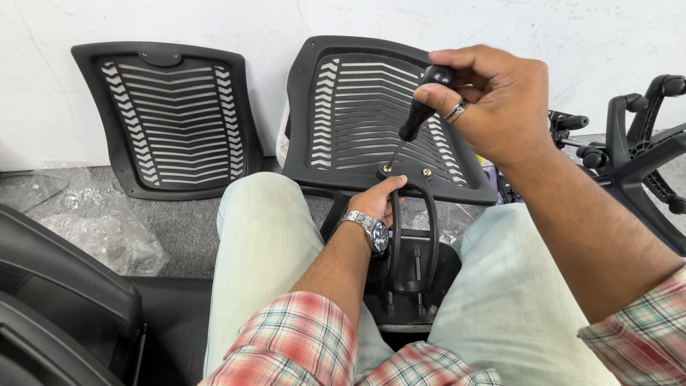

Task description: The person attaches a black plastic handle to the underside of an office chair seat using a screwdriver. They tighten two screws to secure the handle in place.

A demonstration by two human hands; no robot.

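Screwdriver, black-handled, sits clenched in the right hand; left hand clasps the curved plastic bracket.

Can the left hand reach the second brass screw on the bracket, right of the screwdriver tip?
Probably yes. The left hand already grips the black bracket just below the brass screw, and nothing covers that screw. The right hand holds the screwdriver at the other screw.
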